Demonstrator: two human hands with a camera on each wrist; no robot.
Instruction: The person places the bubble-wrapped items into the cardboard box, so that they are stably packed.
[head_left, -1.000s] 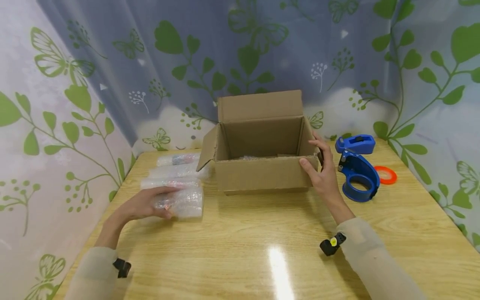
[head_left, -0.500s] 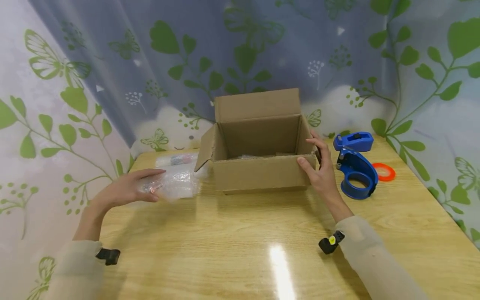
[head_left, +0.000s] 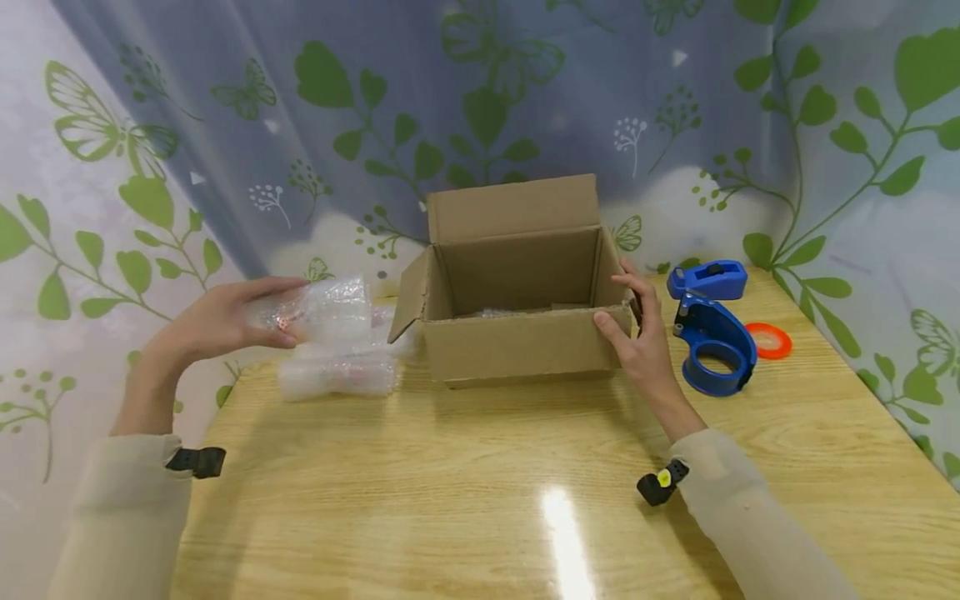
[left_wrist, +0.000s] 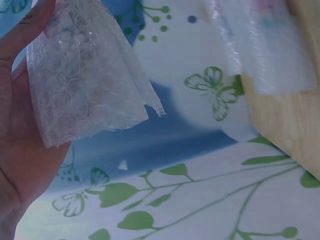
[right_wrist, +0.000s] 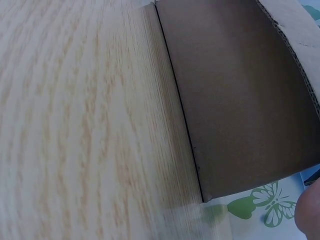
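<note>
– Patterned cloth (head_left: pixel 570 137) stands behind the wood-grain counter (head_left: pixel 390 475). Report the left grip (head_left: pixel 225 321).

– Thumb and fingers are parted by the thickness of the held pack (head_left: pixel 333 308), a bubble-wrapped item, and pinch its left end. This pack is clear of the counter, above the remaining packs (head_left: pixel 341 377).

– Any change in position?

– Yes. One second ago it was low, at the front of the row; it is now higher and farther back. The near remaining pack, covered half a second ago, is exposed.

– And the right grip (head_left: pixel 645 337)?

– Unchanged: thumb against the front wall of the cardboard box (head_left: pixel 525 346), fingers around its right edge. Rear flap upright, left flap folded outward. Contents are mostly hidden.

– Outer items?

– Right of the box: a blue tape dispenser (head_left: pixel 708 281), a blue ring-handled dispenser (head_left: pixel 731 337) in front, and an orange roll (head_left: pixel 784 342) beside that.
</note>
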